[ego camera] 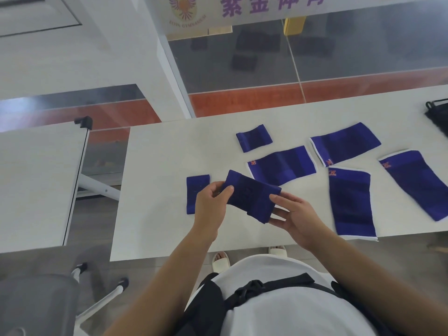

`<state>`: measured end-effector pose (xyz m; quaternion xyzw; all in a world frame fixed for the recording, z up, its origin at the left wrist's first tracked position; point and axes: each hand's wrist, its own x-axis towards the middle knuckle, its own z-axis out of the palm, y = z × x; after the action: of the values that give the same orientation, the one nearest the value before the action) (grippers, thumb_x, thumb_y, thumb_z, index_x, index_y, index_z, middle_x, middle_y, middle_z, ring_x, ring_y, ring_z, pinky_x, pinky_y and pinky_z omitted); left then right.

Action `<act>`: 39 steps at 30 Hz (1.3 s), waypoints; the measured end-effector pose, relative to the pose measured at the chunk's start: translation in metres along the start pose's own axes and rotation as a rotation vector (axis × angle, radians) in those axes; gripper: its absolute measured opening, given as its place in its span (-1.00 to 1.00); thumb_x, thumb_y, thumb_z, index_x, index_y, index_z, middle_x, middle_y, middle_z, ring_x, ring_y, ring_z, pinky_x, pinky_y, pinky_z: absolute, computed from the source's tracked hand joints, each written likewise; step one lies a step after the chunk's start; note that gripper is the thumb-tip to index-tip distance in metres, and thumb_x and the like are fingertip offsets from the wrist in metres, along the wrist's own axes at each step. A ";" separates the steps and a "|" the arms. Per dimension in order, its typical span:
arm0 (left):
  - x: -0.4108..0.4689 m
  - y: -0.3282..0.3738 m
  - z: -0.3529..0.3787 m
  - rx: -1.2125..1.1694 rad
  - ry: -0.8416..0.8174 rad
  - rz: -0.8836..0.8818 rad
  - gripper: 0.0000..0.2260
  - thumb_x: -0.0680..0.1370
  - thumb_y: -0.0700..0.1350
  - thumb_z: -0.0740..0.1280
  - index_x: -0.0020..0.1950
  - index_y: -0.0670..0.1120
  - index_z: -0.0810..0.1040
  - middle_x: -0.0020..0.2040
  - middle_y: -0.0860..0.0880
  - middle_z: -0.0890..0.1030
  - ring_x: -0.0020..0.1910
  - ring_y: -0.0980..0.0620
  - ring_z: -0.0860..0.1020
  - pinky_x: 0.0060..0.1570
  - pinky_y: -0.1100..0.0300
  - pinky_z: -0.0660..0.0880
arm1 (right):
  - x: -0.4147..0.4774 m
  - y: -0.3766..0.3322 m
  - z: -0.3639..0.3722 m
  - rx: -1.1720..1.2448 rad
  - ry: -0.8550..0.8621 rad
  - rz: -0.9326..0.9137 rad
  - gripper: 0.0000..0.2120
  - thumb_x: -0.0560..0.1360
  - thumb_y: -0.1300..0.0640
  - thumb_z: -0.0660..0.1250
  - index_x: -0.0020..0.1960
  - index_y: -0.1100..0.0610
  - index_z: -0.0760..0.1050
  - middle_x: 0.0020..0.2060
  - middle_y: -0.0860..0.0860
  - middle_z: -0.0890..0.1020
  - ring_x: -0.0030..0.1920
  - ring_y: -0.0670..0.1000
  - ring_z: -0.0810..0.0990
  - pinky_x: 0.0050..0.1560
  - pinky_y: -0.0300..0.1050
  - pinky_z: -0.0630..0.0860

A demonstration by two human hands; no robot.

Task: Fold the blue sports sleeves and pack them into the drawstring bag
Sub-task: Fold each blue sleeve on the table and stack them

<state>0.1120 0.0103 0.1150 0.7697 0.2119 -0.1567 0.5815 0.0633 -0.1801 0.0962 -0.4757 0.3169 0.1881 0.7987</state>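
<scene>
The blue sleeve [252, 196] is held above the table [155, 214], its ends pinched by the left hand [210, 202] and right hand [297, 215]; edges should be aligned squarely before the fold is pressed flat.

seven blue sleeves [252, 196] [197, 194] [254, 138] [282, 164] [345, 144] [350, 202] [417, 183], one black drawstring bag [438, 115], two hands [209, 207] [297, 218]

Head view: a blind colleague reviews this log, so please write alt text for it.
A left hand and right hand hold a small blue sleeve by its ends above a white table. Six more blue sleeves lie flat on it, two small and four long; a black drawstring bag sits at the far right.
</scene>
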 end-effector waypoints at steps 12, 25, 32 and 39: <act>-0.029 0.003 0.007 0.504 -0.158 0.645 -0.73 0.60 -0.07 0.35 0.30 -0.04 0.58 0.11 0.07 0.59 0.00 0.15 0.55 0.07 0.30 0.52 | 0.000 -0.022 0.021 -0.009 -0.064 -0.094 -0.76 0.61 0.24 0.27 0.22 0.19 0.61 0.11 0.17 0.70 0.12 0.17 0.68 0.18 0.19 0.58; -0.031 0.002 0.003 0.618 -0.218 0.697 -0.70 0.63 -0.13 0.28 0.37 -0.05 0.55 0.16 0.05 0.56 0.07 0.15 0.46 0.07 0.35 0.42 | -0.001 -0.018 0.023 -0.047 -0.157 -0.141 -0.74 0.57 0.25 0.32 0.23 0.28 0.57 0.12 0.21 0.68 0.12 0.22 0.66 0.15 0.15 0.60; -0.030 0.004 -0.014 0.086 0.024 0.363 -0.77 0.57 0.05 0.40 0.22 0.21 0.57 0.17 0.12 0.56 0.10 0.16 0.54 0.07 0.34 0.50 | 0.001 -0.019 0.026 -0.108 -0.221 -0.177 -0.70 0.59 0.30 0.28 0.30 0.23 0.55 0.20 0.20 0.65 0.23 0.25 0.61 0.22 0.22 0.56; -0.040 0.010 -0.020 -0.308 -0.270 0.167 -0.74 0.65 -0.15 0.28 0.33 0.02 0.56 0.16 0.00 0.69 0.12 0.06 0.66 0.05 0.18 0.60 | -0.006 -0.022 0.036 -0.137 -0.397 -0.094 -0.71 0.62 0.25 0.23 0.31 0.23 0.54 0.19 0.18 0.66 0.21 0.18 0.63 0.17 0.13 0.61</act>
<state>0.0825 0.0211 0.1480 0.6589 0.0889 -0.1753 0.7261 0.0835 -0.1586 0.1270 -0.4966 0.1171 0.2616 0.8193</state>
